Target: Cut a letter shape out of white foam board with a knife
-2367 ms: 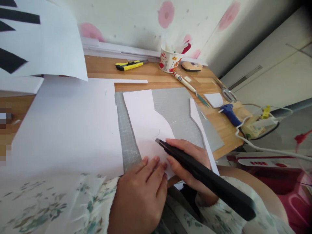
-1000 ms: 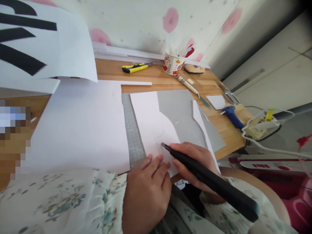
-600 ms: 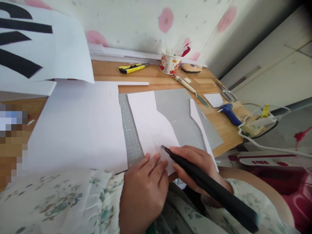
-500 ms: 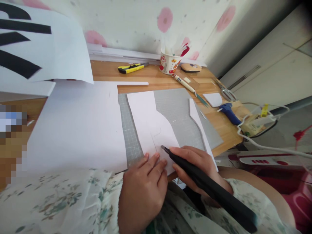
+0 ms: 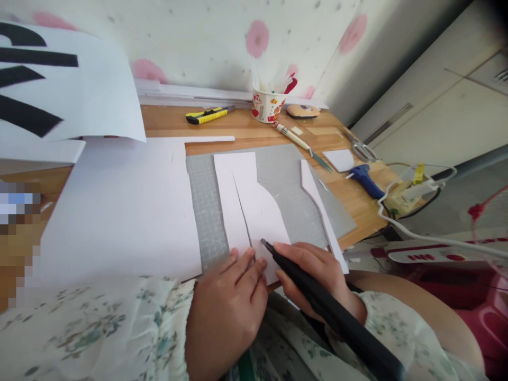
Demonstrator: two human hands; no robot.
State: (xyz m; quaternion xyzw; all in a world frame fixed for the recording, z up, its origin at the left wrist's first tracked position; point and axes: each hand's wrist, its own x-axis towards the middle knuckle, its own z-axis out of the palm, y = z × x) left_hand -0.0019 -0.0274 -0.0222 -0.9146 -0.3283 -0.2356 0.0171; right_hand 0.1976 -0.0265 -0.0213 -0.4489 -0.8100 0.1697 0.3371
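A white foam board piece [image 5: 265,211] with one curved side lies on a grey cutting mat [image 5: 210,211]. A long slit runs through it, from near its far end down to my fingertips. My left hand [image 5: 230,312] presses flat on the board's near end, fingers stretched out, and holds nothing. In my right hand [image 5: 317,270] is a thick black craft knife [image 5: 329,301], gripped like a pen. Its small tip is just right of the slit; I cannot tell whether it touches the board. A narrow curved white offcut [image 5: 317,201] lies to the right.
A large white sheet [image 5: 127,211] lies at left, below a paper with black print [image 5: 99,84]. Farther back are a yellow utility knife [image 5: 209,115], a paper cup of tools [image 5: 268,106] and tweezers [image 5: 320,161]. Scissors [image 5: 363,151] and a blue glue gun [image 5: 365,181] are at right.
The board piece has turned slightly on the mat, and its slit has opened into a clear long gap. Both hands keep much the same pose. The whole view has shifted a little.
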